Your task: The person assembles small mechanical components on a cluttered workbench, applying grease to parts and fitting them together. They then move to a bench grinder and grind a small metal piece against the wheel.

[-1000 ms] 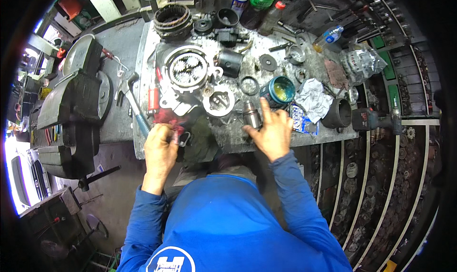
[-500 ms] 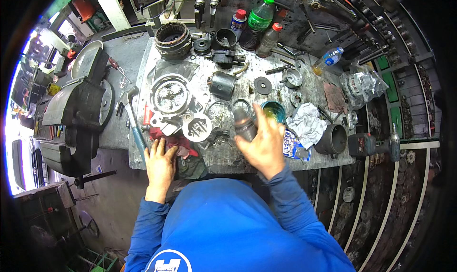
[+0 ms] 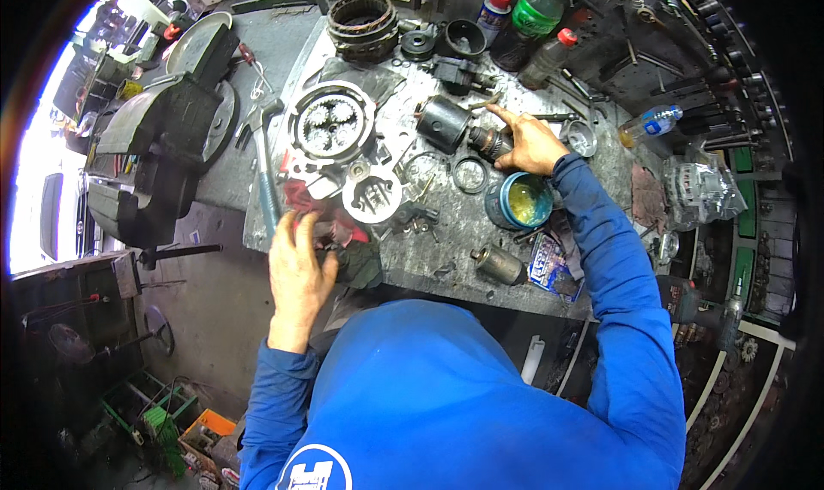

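My right hand (image 3: 534,143) reaches far over the bench. Its thumb and fingers are around a dark ribbed cylinder (image 3: 487,142) like a motor armature, partly hidden by the hand. Just left of it lies a black cylindrical motor housing (image 3: 443,123). My left hand (image 3: 300,271), fingers apart and holding nothing, hovers at the front edge by a red rag (image 3: 302,196) and a dark green cloth (image 3: 359,264). Beyond it rests a silver housing (image 3: 332,128) with gears inside. A metal ring (image 3: 469,175) and a blue tub (image 3: 524,202) of yellowish grease stand nearer than my right hand.
A small metal cylinder (image 3: 499,265) lies near the front edge, beside a blue printed packet (image 3: 554,269). A hammer (image 3: 263,160) lies left of the silver housing, near a large vise (image 3: 154,155). Bottles (image 3: 541,11) and a copper-wound ring (image 3: 362,27) stand at the back.
My right hand has moved away from me with the dark ribbed cylinder, to beside the motor housing. The left hand has lifted off the red rag. The view has shifted; the small cylinder now shows.
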The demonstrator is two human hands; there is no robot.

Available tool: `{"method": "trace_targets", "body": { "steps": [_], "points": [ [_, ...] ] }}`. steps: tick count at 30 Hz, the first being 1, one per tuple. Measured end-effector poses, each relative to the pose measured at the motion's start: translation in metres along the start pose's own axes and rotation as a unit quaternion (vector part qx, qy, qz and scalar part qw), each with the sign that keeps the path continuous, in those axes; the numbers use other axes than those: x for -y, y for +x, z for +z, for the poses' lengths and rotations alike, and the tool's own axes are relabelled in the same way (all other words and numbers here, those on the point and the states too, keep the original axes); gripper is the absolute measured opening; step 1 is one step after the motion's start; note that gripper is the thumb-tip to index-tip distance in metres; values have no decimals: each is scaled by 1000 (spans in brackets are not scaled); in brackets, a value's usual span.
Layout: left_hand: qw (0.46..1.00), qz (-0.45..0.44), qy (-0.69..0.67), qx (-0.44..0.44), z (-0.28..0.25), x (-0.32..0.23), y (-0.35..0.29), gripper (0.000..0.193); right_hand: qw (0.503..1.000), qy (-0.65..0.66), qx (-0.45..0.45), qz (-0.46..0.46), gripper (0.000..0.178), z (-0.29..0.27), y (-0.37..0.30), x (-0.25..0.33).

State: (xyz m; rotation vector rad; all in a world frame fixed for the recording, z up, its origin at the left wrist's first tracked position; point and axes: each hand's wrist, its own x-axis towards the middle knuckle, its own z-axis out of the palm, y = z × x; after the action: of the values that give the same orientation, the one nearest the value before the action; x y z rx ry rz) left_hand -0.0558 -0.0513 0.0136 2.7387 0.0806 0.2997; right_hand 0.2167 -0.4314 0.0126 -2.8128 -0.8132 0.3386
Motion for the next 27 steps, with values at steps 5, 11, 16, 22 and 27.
{"method": "trace_targets", "body": {
  "steps": [5,11,16,22,27],
  "points": [
    [992,33,-102,63,4,-19,-8,50,997,76,5,13,102,-10,4,3],
    [985,53,-118,118,19,-22,1,36,986,118,-112,47,47,-31,-71,104],
    [981,120,-94,120,31,-23,15,25,989,104,-78,70,47,58,-70,180],
    [980,130,-23,150,60,-27,26,27,932,198,-299,57,32,91,-71,166],
    [981,143,40,126,88,-28,32,37,943,132,-304,37,34,90,-82,158]
  ]
}}
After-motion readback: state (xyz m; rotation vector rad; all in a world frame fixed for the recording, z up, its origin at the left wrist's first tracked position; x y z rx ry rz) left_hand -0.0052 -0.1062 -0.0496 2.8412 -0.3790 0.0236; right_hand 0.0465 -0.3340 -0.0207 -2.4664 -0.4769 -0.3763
